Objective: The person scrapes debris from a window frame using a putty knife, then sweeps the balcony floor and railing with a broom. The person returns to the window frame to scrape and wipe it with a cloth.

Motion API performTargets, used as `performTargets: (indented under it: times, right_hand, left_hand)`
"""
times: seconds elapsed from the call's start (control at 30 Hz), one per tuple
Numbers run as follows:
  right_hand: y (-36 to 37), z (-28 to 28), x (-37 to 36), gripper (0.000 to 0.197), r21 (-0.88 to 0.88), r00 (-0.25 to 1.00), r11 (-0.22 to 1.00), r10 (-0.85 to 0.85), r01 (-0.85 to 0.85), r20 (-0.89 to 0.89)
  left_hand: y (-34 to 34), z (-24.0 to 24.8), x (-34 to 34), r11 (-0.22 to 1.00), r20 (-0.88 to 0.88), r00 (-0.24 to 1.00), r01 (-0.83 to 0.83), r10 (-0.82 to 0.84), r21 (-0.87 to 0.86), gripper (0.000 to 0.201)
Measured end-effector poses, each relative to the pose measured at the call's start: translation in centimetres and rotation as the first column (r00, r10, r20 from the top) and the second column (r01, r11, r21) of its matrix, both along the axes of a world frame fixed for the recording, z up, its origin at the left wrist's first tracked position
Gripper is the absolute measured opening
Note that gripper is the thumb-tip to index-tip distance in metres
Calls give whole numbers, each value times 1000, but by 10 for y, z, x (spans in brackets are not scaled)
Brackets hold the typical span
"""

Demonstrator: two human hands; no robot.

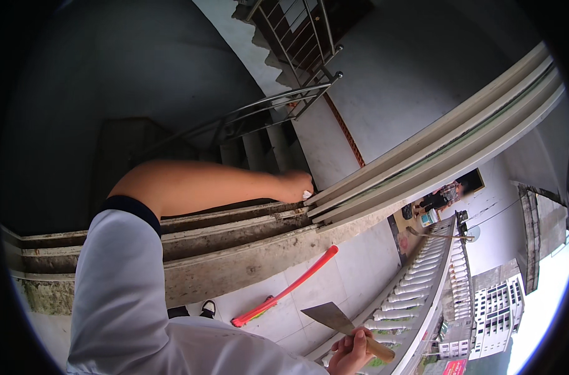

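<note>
My left arm reaches across a dirty window track (pixel 234 219), and my left hand (pixel 292 187) is closed at the corner where the track meets the white upright window frame (pixel 434 137). A bit of white material (pixel 307 195), perhaps tissue or cloth, shows at its fingertips. Low in the picture, my right hand (pixel 352 354) grips the wooden handle of a putty knife (pixel 329 317). Its flat, wide metal blade points up and left, apart from the sill.
Beyond the window are stairs with a metal railing (pixel 278 97). A red tube-like object (pixel 291 287) lies on the pale tiled floor (pixel 322 275). A white balustrade (pixel 409 294) runs along the right. Farther off, a person (pixel 444 197) is near a bucket (pixel 429 218).
</note>
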State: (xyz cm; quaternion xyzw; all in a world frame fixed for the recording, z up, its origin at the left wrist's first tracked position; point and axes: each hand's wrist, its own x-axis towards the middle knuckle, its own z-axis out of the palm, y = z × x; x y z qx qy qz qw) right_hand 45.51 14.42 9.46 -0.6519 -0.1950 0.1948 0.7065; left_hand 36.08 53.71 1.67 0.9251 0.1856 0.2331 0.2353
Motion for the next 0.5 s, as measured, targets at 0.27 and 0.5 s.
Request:
performTargets:
  times: [0.27,0.5]
  right_hand:
    - [-4,4,1,11,119,997,991,65,-61,-32]
    - [-4,7,2,10,123,998,991,63,-60,-16]
  left_hand:
    - [-12,27,-21,993,-89,995,-52,43,-103,16]
    - [-34,31,-37,980,254,947,-195,199,-43,18]
